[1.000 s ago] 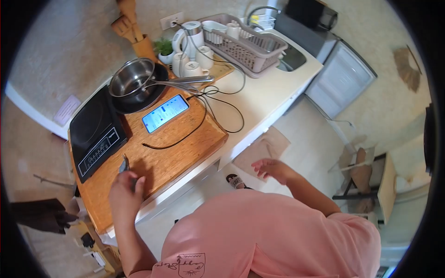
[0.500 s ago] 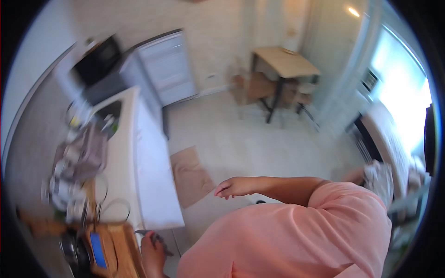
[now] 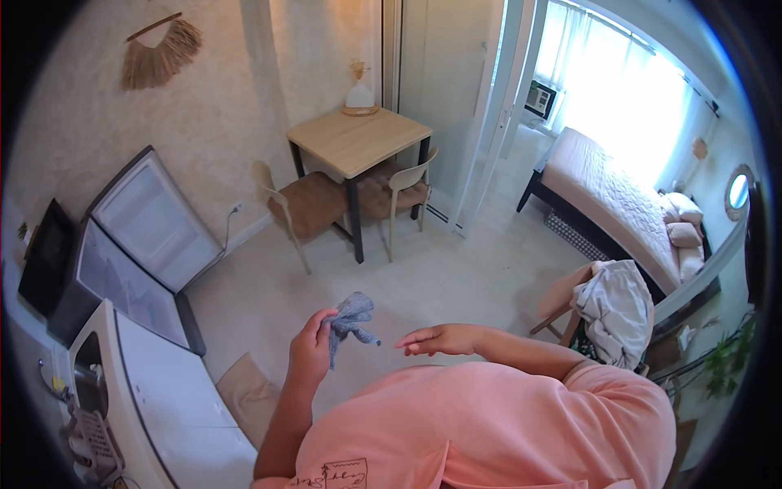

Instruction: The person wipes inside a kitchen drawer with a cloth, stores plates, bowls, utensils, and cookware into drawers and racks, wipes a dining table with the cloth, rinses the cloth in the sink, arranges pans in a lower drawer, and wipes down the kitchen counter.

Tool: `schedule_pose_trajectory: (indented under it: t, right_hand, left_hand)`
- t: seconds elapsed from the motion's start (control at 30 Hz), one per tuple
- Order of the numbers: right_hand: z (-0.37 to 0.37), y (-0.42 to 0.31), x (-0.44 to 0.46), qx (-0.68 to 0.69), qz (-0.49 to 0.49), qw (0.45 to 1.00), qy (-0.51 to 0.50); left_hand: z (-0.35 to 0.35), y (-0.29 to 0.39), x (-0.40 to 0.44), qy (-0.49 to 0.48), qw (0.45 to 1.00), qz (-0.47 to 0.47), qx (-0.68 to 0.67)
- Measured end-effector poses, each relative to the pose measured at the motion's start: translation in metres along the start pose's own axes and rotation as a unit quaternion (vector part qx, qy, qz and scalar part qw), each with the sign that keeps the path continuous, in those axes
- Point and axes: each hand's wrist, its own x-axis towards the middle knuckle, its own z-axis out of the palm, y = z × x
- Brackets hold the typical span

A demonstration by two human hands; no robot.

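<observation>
My left hand (image 3: 313, 344) is closed on a crumpled grey-blue cloth (image 3: 352, 316), held up in front of my body with its loose ends hanging down. To the right of the cloth, my right hand (image 3: 440, 339) is held out with its fingers stretched toward the left. It holds nothing and does not touch the cloth; a small gap lies between them. Both hands are above the pale floor (image 3: 269, 289).
A square wooden table (image 3: 358, 140) with two chairs stands ahead. Left are a refrigerator (image 3: 134, 281), the counter (image 3: 167, 391) and a mat (image 3: 247, 387). A chair draped with white cloth (image 3: 617, 306) and a bed (image 3: 603, 191) are at the right.
The view has swung right, from the counter to the table and bed. My left hand has left the wooden board and lifted the cloth in front of me. My right hand stays empty.
</observation>
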Motion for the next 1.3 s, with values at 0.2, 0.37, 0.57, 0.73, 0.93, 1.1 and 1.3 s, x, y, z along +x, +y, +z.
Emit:
schedule_pose_trajectory:
  t: [0.2, 0.37, 0.57, 0.73, 0.93, 1.1, 1.3]
  right_hand:
    - [-0.095, -0.003, 0.09, 0.183, -0.047, 0.982, 0.011]
    - [-0.194, 0.033, 0.196, 0.332, -0.027, 0.94, 0.076]
    - [-0.305, 0.014, 0.292, 0.419, 0.031, 0.878, 0.231]
    - [-0.406, -0.024, 0.327, 0.497, -0.092, 0.765, 0.398]
    - [-0.595, -0.053, 0.373, -0.057, -0.102, 0.876, 0.468]
    - [-0.749, -0.034, 0.491, -0.316, -0.145, 0.864, 0.364]
    - [-0.782, -0.047, 0.636, -0.444, -0.141, 0.861, 0.204]
  left_hand:
    - [0.072, 0.01, 0.162, -0.093, 0.981, 0.16, 0.054]
    - [0.117, -0.007, 0.316, -0.327, 0.918, 0.18, 0.136]
    - [0.149, 0.015, 0.498, -0.512, 0.744, 0.358, 0.238]
    - [0.158, 0.052, 0.588, -0.575, 0.659, 0.458, 0.158]
    - [0.166, -0.011, 0.714, -0.54, 0.767, 0.343, 0.049]
    - [0.15, -0.083, 0.822, -0.373, 0.928, -0.007, 0.015]
    - [0.168, -0.191, 0.894, 0.052, 0.897, -0.399, -0.184]
